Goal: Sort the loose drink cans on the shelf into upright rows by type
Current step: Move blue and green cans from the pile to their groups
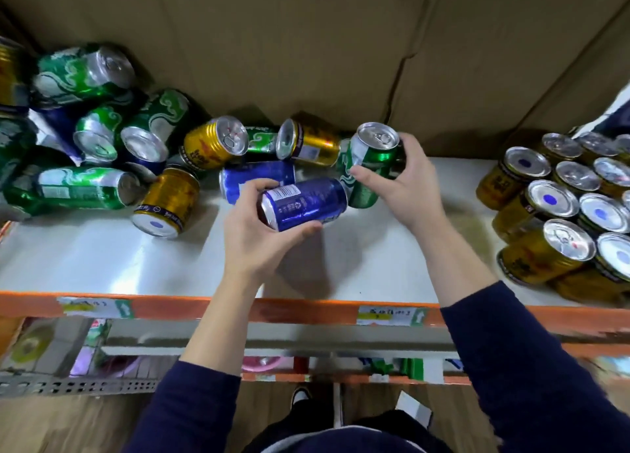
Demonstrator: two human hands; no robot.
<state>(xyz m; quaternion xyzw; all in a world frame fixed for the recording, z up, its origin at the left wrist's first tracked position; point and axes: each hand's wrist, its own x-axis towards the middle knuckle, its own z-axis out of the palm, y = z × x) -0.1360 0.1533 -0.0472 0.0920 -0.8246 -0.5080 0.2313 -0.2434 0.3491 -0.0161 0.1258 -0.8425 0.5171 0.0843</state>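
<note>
My left hand [259, 237] grips a blue can [303, 203] held sideways over the middle of the shelf [102, 265], and my right hand [399, 183] grips a tilted green can [370, 166] just beyond it. Only the gold cans [552, 214] stand grouped at the right. A mixed pile [102, 145] at the far left is still unsorted, cut off at the edge, its labels unreadable.

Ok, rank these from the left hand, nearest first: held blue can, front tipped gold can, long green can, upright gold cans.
1. Blue can, gripped in the left hand.
2. Tipped gold can, just left of it.
3. Long green can, farther left.
4. Upright gold cans, far right.
</note>
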